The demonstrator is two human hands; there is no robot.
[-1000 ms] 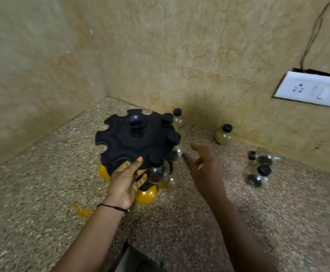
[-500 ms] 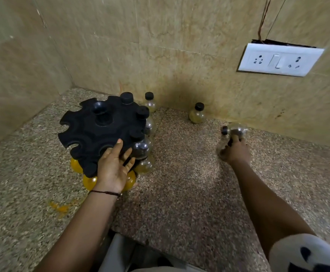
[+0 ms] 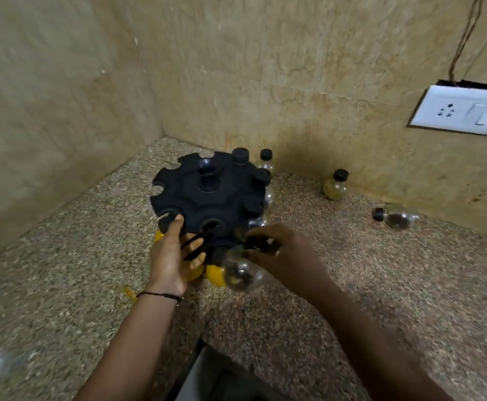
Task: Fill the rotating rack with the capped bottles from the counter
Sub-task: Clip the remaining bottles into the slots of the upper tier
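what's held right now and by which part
Right hand holds the clear bottle near its neck, exact grip blurred; left hand just rests on the rack.

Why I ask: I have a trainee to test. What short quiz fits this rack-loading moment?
1. True or false: the left hand touches the black rack.
2. The right hand holds: A) a clear bottle; B) a loose cap; C) nothing.
3. How does the loose bottle nearest the switch plate lie?

Key: 1 true; 2 A; 3 on its side.
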